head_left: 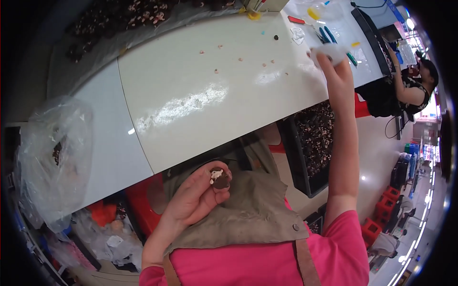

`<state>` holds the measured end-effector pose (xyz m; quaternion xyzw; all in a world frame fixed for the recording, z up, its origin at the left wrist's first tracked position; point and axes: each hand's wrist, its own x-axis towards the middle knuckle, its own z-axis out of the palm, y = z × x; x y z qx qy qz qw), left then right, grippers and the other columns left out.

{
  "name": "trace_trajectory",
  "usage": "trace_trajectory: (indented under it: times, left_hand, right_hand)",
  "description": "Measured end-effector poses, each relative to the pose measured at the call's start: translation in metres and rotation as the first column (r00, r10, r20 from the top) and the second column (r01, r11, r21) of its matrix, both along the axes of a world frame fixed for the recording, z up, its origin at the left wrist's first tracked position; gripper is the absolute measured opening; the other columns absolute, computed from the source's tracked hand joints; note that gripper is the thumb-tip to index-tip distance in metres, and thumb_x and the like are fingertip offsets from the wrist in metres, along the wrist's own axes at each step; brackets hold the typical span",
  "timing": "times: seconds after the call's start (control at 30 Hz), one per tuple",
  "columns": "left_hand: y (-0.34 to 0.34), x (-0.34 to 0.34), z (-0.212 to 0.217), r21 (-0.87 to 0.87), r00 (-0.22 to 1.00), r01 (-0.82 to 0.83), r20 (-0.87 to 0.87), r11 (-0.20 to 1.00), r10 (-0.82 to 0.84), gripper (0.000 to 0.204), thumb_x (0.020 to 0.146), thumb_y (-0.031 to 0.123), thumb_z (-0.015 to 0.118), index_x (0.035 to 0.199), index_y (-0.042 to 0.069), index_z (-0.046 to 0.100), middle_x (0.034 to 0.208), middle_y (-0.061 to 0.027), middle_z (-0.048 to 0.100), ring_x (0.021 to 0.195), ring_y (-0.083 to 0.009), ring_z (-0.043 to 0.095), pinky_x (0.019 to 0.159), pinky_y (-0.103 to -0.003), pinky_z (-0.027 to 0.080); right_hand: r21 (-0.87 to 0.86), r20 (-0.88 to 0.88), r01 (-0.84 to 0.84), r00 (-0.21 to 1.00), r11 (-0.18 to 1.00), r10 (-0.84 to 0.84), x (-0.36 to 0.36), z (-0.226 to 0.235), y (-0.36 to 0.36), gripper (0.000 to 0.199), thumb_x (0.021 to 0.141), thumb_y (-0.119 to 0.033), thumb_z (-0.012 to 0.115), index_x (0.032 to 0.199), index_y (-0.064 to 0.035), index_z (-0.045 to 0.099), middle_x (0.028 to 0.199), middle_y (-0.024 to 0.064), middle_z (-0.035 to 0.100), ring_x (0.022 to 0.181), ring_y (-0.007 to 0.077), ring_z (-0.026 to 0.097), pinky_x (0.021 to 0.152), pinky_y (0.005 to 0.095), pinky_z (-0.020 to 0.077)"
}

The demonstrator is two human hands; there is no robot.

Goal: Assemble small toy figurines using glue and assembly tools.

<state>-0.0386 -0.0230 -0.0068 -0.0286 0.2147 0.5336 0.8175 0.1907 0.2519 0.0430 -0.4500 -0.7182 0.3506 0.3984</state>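
My left hand (193,196) is closed in front of my apron, just off the table's near edge. Between its fingertips is a small dark brown and cream figurine (221,180), with its cream part facing up. My right arm stretches to the far right of the table, and my right hand (337,71) is closed around a whitish translucent thing (335,50). Motion blur hides what kind it is. Several tiny pinkish-cream pieces (240,59) lie scattered on the white table (191,81).
Dark and pink pieces are heaped (138,16) along the far left edge. Pliers (329,34) and a red-handled tool (296,20) lie at the far right. A black crate of small parts (310,148) stands below the table. A clear plastic bag (57,152) hangs left; a co-worker (412,90) sits right.
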Motion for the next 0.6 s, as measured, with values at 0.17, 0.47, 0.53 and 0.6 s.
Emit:
trace_trajectory:
  times: [0.17,0.47,0.53,0.6]
  left_hand:
    - [0.009,0.007,0.011,0.15,0.997,-0.07,-0.027,0.986,0.075,0.031,0.097,0.027,0.047,0.121,0.006,0.046,0.111,-0.0104,0.053,0.096,-0.0145,0.057,0.082,-0.028,0.051]
    - [0.026,0.001,0.012,0.174,0.997,-0.055,-0.048,0.983,0.064,0.036,0.097,0.022,0.047,0.128,0.003,0.044,0.117,-0.0129,0.05,0.098,-0.0146,0.056,0.084,-0.028,0.051]
    - [0.028,0.001,0.008,0.185,0.999,-0.036,0.025,0.982,0.032,0.039,0.097,0.022,0.047,0.13,0.002,0.042,0.117,-0.013,0.049,0.097,-0.0142,0.056,0.084,-0.029,0.051]
    - [0.028,0.002,0.01,0.182,0.999,-0.035,0.048,0.983,0.027,0.039,0.097,0.022,0.047,0.13,0.002,0.042,0.117,-0.013,0.049,0.097,-0.0143,0.056,0.084,-0.029,0.051]
  right_hand:
    - [0.105,0.135,0.126,0.981,0.986,-0.14,0.015,-0.027,0.06,0.04,0.085,-0.024,0.066,0.11,0.003,0.052,0.097,0.0076,0.063,0.09,0.0149,0.059,0.085,0.0266,0.0438]
    - [0.49,0.065,0.236,0.95,0.839,-0.305,0.002,-0.006,-0.002,0.031,0.087,-0.019,0.064,0.111,-0.002,0.056,0.098,0.007,0.062,0.092,0.0147,0.057,0.085,0.0281,0.043]
    - [0.362,0.194,0.016,0.977,0.932,-0.093,-0.014,0.004,-0.022,0.019,0.087,-0.014,0.061,0.103,-0.0031,0.061,0.096,0.0054,0.062,0.09,0.0145,0.057,0.084,0.0281,0.0421]
    - [0.269,0.288,-0.186,0.952,0.945,0.105,-0.033,0.004,-0.028,0.015,0.086,-0.011,0.06,0.098,-0.0029,0.062,0.093,0.0074,0.062,0.087,0.0177,0.058,0.081,0.0294,0.0429]
